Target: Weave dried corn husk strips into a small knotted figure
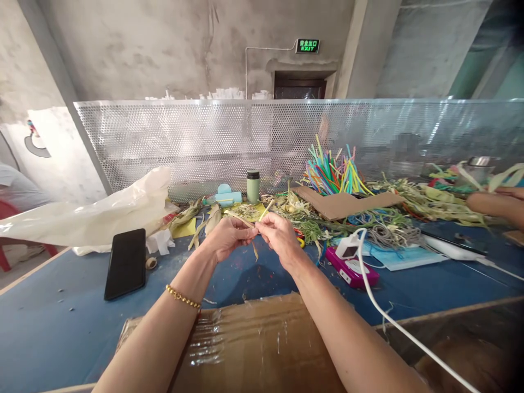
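Note:
Both of my hands are raised above the blue table [57, 322], fingertips meeting. My left hand [227, 236], with a gold bead bracelet on the wrist, pinches a thin pale dried leaf strip [245, 220]. My right hand [279, 236] pinches the same strip from the other side; one end of the strip sticks up toward the right, and a short piece hangs down between my hands. Just beyond my hands lie more dried husk strips [207, 221] and a yellow sheet [245, 210].
A black phone [126, 263] lies at left beside a white plastic bag [102, 215]. A taped cardboard box [254, 349] sits under my forearms. A green flask [252, 186], coloured straws [333, 172], cardboard sheet [346, 203], pink device with white cable [354, 267] and another person's arm [495, 204] are also here.

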Available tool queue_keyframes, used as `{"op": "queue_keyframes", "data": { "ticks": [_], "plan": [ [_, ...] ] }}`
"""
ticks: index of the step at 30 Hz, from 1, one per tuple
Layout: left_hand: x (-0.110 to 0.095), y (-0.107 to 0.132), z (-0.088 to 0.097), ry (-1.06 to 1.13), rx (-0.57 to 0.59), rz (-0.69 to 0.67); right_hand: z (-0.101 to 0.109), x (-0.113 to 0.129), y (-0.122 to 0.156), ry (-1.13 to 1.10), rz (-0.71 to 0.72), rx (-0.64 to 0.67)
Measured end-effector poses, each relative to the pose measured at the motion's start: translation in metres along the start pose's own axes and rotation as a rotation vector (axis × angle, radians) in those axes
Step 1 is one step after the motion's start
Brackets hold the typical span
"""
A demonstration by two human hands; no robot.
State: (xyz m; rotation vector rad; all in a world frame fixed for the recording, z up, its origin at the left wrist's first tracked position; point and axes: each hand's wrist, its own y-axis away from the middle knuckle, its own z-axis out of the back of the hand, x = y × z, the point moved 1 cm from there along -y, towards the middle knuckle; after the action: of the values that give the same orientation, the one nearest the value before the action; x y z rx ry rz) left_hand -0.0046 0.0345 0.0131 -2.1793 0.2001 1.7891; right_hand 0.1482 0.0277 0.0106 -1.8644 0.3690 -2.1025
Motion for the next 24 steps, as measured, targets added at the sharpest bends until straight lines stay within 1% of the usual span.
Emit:
{"op": "queue_keyframes", "data": {
  "ticks": [4,12,17,24],
  "plan": [
    [0.0,0.0,-0.001,-0.022,0.006,-0.008,-0.001,0.002,0.002,-0.005,-0.008,-0.024],
    [-0.004,0.003,-0.003,-0.013,0.028,0.007,-0.002,0.002,0.004,-0.013,0.034,-0.074],
    [-0.003,0.002,-0.001,-0.016,0.047,0.008,-0.002,0.001,0.003,-0.025,0.023,-0.071],
    [-0.002,0.002,0.008,0.046,0.143,0.079,0.001,-0.004,-0.002,0.016,0.031,-0.088]
  ]
}}
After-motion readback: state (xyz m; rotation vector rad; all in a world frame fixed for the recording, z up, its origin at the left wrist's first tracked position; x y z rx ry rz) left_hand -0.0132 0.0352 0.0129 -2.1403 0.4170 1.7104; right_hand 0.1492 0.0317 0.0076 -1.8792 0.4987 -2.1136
